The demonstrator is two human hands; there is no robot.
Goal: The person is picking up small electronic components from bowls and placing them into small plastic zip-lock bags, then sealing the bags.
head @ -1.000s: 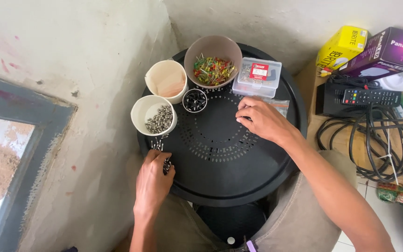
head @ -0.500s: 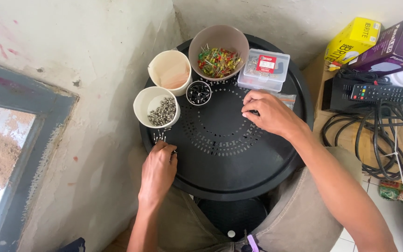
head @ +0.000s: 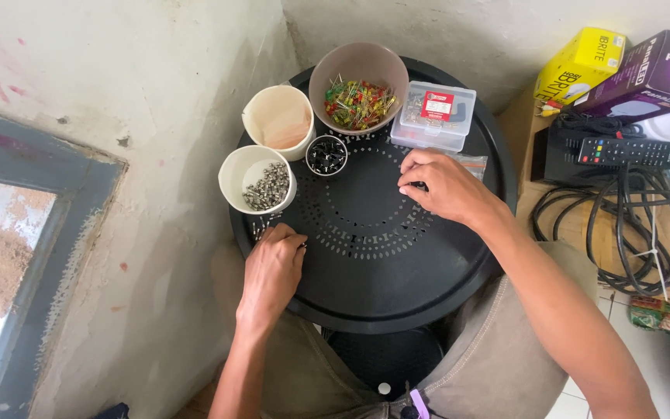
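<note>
Two hands on the round black perforated plastic stool top (head: 397, 287): my left hand (head: 273, 268) pinches small metal screws (head: 261, 227) at its left edge; my right hand (head: 443, 186), fingers curled, its grip hidden, should steady lightly.

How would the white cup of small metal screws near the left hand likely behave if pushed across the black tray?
The white cup looks thin-walled and only part full of metal screws, so it would probably slide easily. The screws may weigh its base, making tipping less likely. Loose screws would likely shift inside.
</note>
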